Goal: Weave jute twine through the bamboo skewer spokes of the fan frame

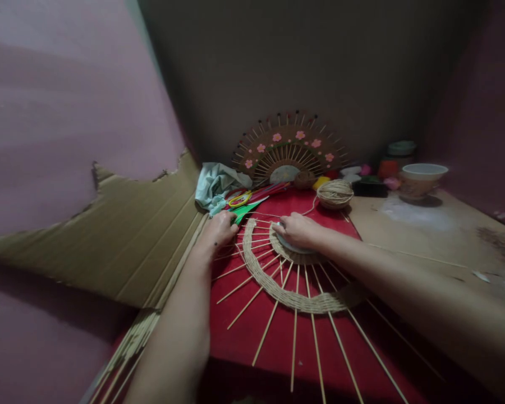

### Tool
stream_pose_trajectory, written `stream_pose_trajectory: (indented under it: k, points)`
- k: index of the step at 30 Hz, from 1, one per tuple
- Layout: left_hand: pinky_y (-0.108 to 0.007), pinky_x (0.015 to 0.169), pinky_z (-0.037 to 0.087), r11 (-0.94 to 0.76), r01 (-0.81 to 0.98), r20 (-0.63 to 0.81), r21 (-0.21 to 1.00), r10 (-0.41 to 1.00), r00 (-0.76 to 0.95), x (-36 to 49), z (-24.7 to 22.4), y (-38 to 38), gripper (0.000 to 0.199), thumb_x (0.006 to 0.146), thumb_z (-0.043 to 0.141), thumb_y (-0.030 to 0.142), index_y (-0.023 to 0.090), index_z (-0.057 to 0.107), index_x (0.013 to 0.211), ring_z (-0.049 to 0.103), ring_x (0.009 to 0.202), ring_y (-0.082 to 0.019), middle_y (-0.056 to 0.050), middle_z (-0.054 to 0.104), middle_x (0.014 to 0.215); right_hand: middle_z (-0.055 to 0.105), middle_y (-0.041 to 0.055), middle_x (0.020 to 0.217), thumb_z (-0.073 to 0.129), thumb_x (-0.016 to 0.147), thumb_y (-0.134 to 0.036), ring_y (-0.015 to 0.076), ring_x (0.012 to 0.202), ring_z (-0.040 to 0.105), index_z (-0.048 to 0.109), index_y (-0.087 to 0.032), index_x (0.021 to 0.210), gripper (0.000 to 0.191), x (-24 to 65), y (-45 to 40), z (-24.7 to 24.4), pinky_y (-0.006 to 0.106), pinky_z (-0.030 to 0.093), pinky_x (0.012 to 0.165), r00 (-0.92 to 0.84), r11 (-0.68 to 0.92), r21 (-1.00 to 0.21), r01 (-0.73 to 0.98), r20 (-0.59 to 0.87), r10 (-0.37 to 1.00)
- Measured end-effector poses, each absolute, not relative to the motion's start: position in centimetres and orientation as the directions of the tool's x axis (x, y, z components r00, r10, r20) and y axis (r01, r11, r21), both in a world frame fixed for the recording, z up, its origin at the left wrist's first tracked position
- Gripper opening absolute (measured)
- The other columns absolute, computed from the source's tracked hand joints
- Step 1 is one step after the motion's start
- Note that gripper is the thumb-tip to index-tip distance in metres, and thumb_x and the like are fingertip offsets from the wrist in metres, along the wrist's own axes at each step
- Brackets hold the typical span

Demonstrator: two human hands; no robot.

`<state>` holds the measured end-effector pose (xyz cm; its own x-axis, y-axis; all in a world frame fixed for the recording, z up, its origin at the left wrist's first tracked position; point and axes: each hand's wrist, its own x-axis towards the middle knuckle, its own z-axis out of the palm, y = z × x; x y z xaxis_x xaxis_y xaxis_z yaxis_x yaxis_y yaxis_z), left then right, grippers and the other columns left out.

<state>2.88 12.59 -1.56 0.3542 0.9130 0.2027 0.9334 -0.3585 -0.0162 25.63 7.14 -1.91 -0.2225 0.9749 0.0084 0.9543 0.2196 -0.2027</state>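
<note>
A fan-shaped frame of thin wooden sticks lies spread on the red cloth (244,331). Woven twine makes a wide outer band (273,288) and a smaller inner band (292,257) across the sticks. My left hand (221,229) is closed at the frame's left end, beside a green pointed piece (246,210). My right hand (298,230) is closed over the inner band, partly covering a pale centre piece. A strand of twine (266,214) stretches between both hands, pinched in the fingers; the exact fingertip contact is small. Another length leads to the twine ball (335,194) behind my right hand.
A finished-looking fan with pink flowers (299,135) leans on the back wall. Yellow-handled scissors (239,198) and a pale cloth (219,182) sit at back left. A bowl (423,179) stands at right. Torn cardboard (151,241) rises along the left.
</note>
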Motion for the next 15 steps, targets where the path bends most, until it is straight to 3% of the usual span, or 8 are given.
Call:
stream_pose_trajectory:
  k: [9,15]
  points:
    - [-0.027,0.088,0.047,-0.325,0.944,0.202,0.061,0.930,0.307,2.2,-1.4,13.0,0.037,0.070,0.049,0.014,0.021,0.073,0.098,0.064,0.097,-0.021,-0.005,0.071,0.101,0.071,0.0119,0.100,0.035,0.093,-0.047,0.0224,0.088,0.065,0.070,-0.018,0.105,0.047,28.0,8.2,-0.4,0.029,0.043,0.073,-0.468,0.449,-0.206,0.870,-0.054,0.882]
    - [-0.029,0.090,0.047,-0.292,0.945,0.214,0.149,0.942,0.257,2.2,-1.4,13.1,0.040,0.068,0.049,0.012,0.023,0.073,0.098,0.064,0.095,-0.023,-0.005,0.072,0.098,0.070,0.0087,0.080,0.040,0.089,-0.052,0.0194,0.069,0.062,0.069,-0.020,0.087,0.044,28.1,6.7,-0.5,0.029,0.041,0.062,-0.535,0.518,-0.192,0.834,-0.047,0.843]
